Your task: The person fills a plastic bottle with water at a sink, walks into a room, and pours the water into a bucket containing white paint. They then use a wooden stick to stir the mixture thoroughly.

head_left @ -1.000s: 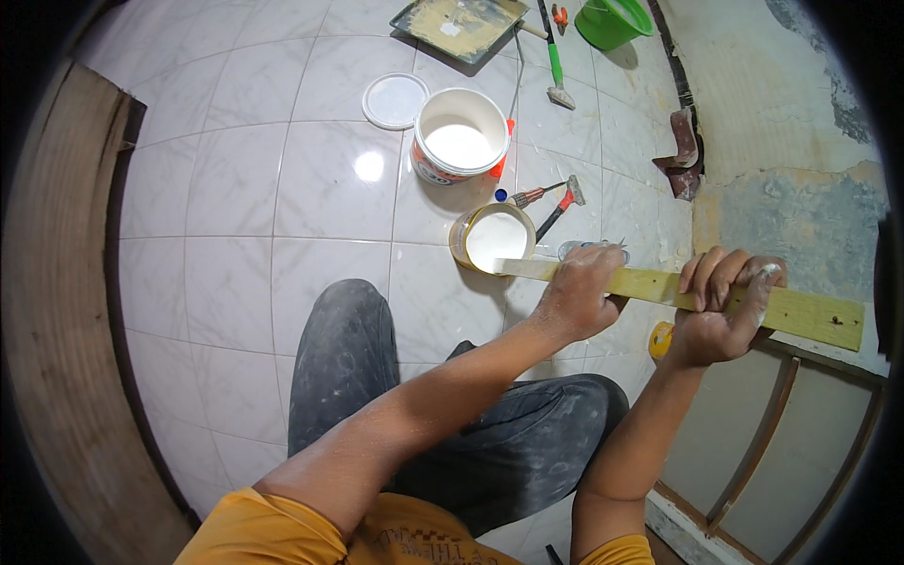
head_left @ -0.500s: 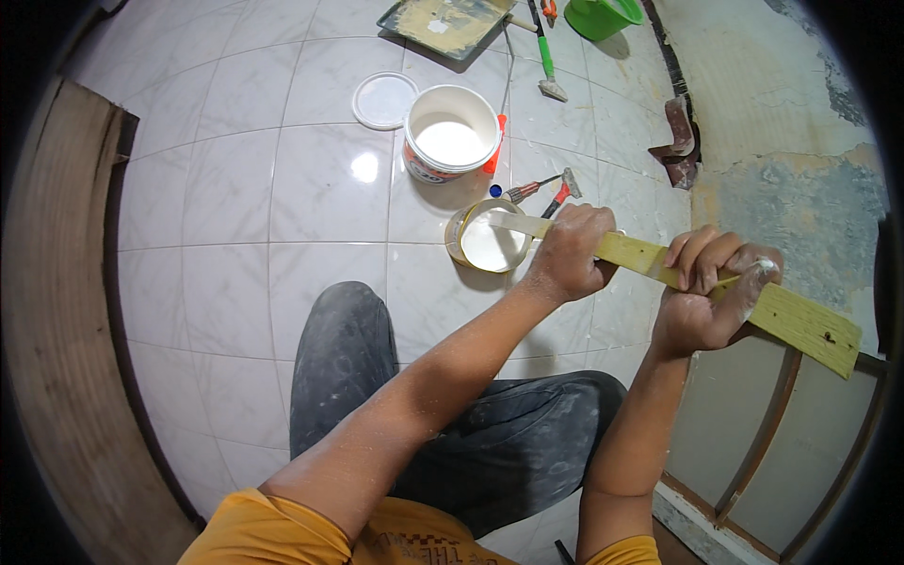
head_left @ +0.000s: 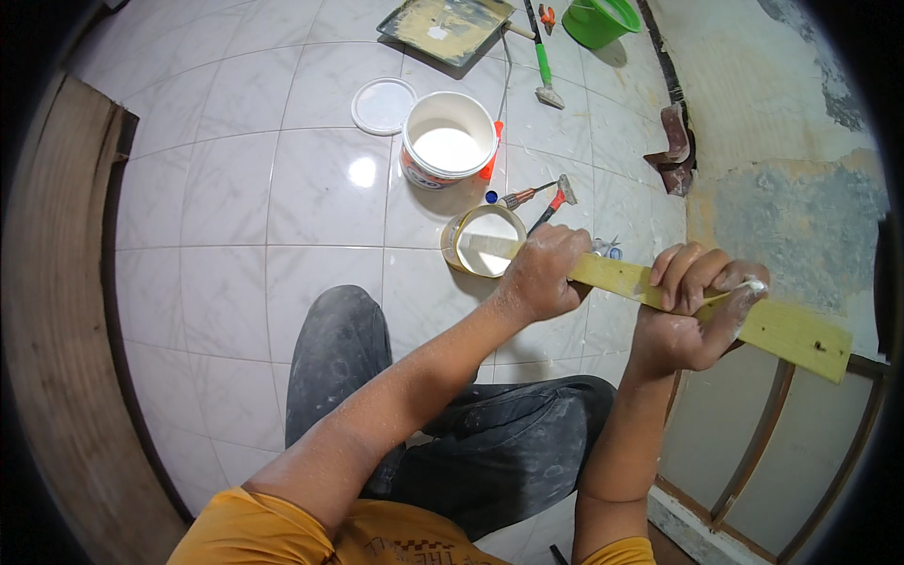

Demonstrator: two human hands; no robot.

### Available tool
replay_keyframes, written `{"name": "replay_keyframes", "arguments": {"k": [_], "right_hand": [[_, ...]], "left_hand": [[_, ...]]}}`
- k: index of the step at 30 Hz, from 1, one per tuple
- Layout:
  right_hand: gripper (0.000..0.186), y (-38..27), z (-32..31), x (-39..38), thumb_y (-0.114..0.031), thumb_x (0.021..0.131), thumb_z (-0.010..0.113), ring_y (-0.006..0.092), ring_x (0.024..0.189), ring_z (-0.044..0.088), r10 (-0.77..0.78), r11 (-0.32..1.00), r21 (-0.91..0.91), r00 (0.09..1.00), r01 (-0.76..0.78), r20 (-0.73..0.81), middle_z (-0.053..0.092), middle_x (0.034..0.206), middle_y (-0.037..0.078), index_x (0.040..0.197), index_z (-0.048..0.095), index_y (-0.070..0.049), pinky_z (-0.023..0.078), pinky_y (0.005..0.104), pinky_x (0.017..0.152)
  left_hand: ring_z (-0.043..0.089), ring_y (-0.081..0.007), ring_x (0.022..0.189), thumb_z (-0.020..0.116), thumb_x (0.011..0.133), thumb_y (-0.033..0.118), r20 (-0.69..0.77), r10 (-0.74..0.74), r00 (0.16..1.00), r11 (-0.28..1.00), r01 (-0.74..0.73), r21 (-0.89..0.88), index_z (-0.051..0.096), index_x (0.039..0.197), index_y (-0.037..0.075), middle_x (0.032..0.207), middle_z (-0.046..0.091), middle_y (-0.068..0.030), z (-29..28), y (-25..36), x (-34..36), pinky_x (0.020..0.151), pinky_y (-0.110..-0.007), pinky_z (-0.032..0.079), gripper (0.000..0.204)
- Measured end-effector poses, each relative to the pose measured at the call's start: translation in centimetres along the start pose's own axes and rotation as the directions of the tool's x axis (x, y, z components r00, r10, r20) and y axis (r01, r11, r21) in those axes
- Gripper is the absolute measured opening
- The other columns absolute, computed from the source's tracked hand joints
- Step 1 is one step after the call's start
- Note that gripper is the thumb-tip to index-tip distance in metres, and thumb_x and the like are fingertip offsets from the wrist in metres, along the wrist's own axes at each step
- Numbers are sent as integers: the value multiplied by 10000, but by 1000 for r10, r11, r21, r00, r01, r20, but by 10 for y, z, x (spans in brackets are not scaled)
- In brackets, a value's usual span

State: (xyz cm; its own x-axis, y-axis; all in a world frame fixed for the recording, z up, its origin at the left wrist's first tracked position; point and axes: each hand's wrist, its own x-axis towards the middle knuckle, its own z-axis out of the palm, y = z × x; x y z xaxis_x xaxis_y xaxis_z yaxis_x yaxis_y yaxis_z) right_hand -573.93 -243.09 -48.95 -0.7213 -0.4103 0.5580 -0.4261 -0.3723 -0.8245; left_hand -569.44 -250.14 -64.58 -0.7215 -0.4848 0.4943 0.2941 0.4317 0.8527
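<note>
A long yellow-green wooden slat (head_left: 617, 276) runs slantwise across the view, gripped by both of my hands. My left hand (head_left: 546, 273) is closed around it near the far-left end, just right of a round can (head_left: 452, 247) of white liquid. That pale, coated end lies across the can's mouth; whether it dips into the white cannot be made out. Farther right, my right hand (head_left: 687, 311) wraps the wider part of the slat, fingers curled over the top. White smears show on its thumb, and the slat's broad end sticks out past it.
Beyond the can stand a white bucket (head_left: 411, 158) and its lid (head_left: 383, 105). A screwdriver (head_left: 518, 198), a red-and-black scraper (head_left: 556, 202) and a blue cap (head_left: 492, 197) lie close by. Farther off are a paint tray (head_left: 494, 42), green-handled scraper (head_left: 544, 71) and green bucket (head_left: 598, 26). A patchy wall (head_left: 782, 122) rises right.
Both hands and the slat have shifted a little left and slightly nearer. The slat's coated end now reaches farther left across the can's mouth.
</note>
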Motion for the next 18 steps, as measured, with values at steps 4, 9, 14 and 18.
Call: {"name": "replay_keyframes", "arguments": {"k": [4, 9, 14, 18], "right_hand": [[270, 4, 4, -3, -364, 1124, 424, 96, 501, 315, -69, 995, -72, 996, 72, 53, 343, 642, -5, 981, 435, -135, 379, 287, 538], [295, 0, 3, 1, -337, 1123, 431, 107, 498, 319, -28, 974, -227, 1000, 31, 13, 333, 633, 6, 925, 398, -121, 372, 282, 529], [254, -6, 4, 9, -274, 1110, 443, 113, 478, 328, 48, 983, -170, 992, -67, -116, 340, 607, 26, 947, 376, -91, 352, 277, 468], [291, -9, 6, 7, -319, 1121, 427, 106, 487, 317, 101, 992, -56, 977, -113, -186, 328, 623, 3, 909, 430, -121, 358, 268, 522]], "left_hand": [[596, -403, 783, 746, 753, 131, -70, 88, 994, 994, -92, -63, 530, 873, 51, 786, 588, -178, 10, -14, 10, 727, -486, 464, 260], [595, -426, 780, 727, 767, 118, -88, 53, 995, 985, -67, -156, 535, 874, 49, 790, 590, -188, 35, -12, 12, 716, -500, 462, 230], [619, -457, 818, 708, 777, 105, -14, -77, 997, 981, 73, -180, 568, 938, 27, 829, 627, -214, 31, 8, -1, 744, -508, 483, 226], [639, -438, 827, 731, 773, 128, -3, -72, 997, 995, 71, -71, 585, 962, 33, 832, 644, -205, 14, 12, -7, 742, -498, 500, 257]]}}
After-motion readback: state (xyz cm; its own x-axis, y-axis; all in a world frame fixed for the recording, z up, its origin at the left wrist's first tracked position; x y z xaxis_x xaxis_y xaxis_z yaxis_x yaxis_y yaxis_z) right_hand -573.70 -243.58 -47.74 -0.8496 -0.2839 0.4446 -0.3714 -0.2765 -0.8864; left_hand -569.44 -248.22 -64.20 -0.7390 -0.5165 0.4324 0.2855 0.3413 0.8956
